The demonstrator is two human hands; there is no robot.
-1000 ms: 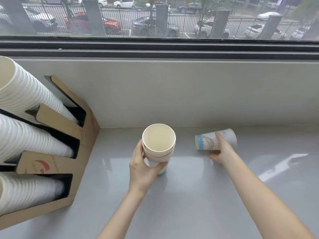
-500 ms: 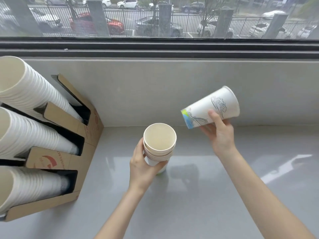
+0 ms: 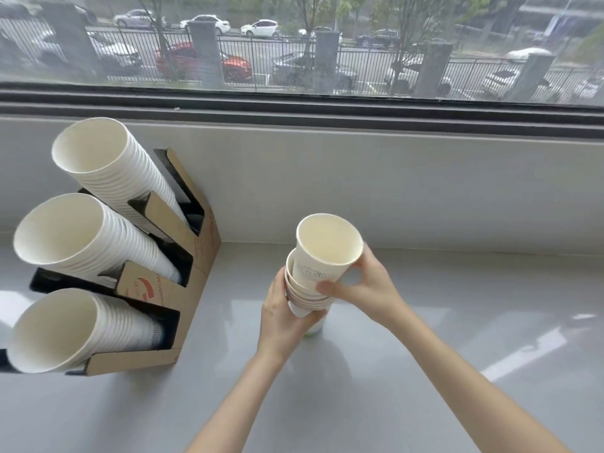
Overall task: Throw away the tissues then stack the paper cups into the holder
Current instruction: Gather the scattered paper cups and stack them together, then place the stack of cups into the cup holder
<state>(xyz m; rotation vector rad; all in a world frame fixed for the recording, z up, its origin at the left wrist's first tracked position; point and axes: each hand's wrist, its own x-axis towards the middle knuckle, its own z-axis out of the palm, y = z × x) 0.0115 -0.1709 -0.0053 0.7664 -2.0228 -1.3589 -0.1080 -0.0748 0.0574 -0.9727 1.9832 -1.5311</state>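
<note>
Paper cup [image 3: 328, 248] in right hand [image 3: 369, 291], halfway into stack [image 3: 305, 297].

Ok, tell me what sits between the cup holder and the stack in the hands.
Nothing: the head view shows only bare counter between holder and stack.

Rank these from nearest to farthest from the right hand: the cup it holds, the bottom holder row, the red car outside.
1. Top cup, gripped in the right hand.
2. Bottom row of cups, lower left in the cardboard holder.
3. Red car, far beyond the window.
</note>
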